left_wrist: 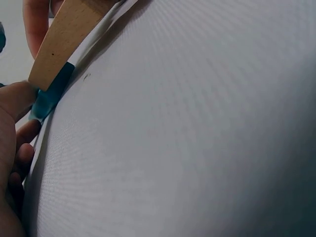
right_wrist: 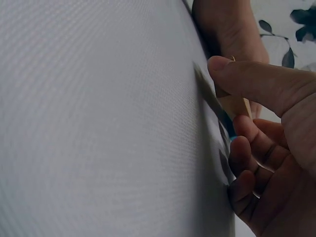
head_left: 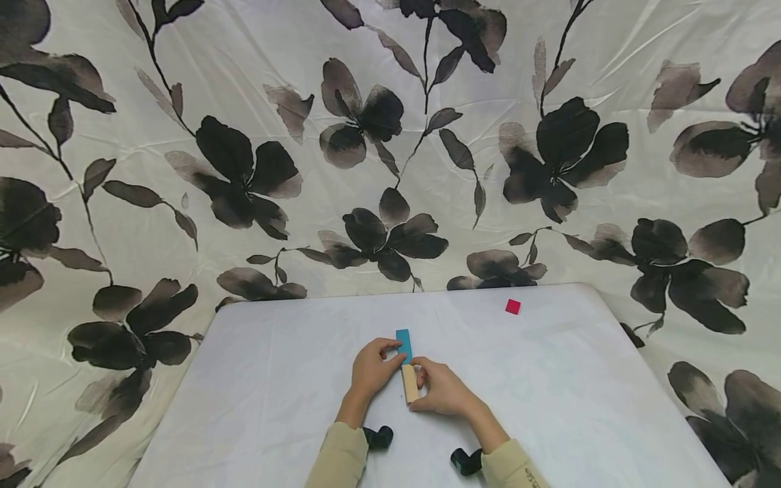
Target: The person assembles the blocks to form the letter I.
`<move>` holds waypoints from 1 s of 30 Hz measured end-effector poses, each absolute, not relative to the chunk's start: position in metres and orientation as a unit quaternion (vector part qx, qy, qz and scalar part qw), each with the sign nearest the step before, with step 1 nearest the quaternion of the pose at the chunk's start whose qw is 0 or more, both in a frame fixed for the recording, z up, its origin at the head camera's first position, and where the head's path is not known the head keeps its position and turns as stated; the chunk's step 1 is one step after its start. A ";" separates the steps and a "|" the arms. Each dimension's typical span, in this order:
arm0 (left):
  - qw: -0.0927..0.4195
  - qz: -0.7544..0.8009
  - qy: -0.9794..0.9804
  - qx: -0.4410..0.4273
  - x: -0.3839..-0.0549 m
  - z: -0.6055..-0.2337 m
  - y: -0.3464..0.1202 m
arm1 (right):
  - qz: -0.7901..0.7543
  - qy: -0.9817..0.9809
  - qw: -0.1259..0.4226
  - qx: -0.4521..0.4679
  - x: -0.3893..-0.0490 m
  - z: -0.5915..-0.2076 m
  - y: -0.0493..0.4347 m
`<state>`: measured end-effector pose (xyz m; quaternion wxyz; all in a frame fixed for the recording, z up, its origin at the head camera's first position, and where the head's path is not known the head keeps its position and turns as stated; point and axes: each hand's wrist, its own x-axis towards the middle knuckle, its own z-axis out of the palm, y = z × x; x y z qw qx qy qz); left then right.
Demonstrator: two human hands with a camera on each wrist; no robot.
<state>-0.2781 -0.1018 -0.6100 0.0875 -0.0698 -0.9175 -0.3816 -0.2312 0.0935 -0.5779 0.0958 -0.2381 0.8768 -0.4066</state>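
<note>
A flat blue block (head_left: 403, 337) lies lengthwise near the middle of the white table (head_left: 274, 393). My left hand (head_left: 371, 366) holds it from the left with thumb and fingers. My right hand (head_left: 445, 390) grips a plain wooden block (head_left: 410, 384) at its two ends, between thumb and index finger. In the head view the wooden block's far end meets the blue block's near end. From the left wrist, the wooden block (left_wrist: 64, 47) overlaps the blue block (left_wrist: 53, 94), with the left thumb (left_wrist: 17, 98) at their junction. The right thumb (right_wrist: 247, 81) hides much of the wooden block in the right wrist view.
A small red square piece (head_left: 513, 307) lies by the table's far edge, right of both hands. Behind the table hangs a white cloth (head_left: 464, 224) with dark flowers. Black wrist devices (head_left: 466, 462) stick out from both sleeves (head_left: 342, 451).
</note>
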 end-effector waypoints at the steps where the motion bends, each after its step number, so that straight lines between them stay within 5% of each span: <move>1: 0.087 -0.381 -0.918 -0.068 -0.278 -0.610 -0.102 | -0.405 0.878 0.096 -0.237 -0.231 -0.578 0.093; 30: 0.091 -0.381 -0.917 -0.073 -0.276 -0.607 -0.101 | -0.386 0.892 0.084 -0.219 -0.228 -0.583 0.091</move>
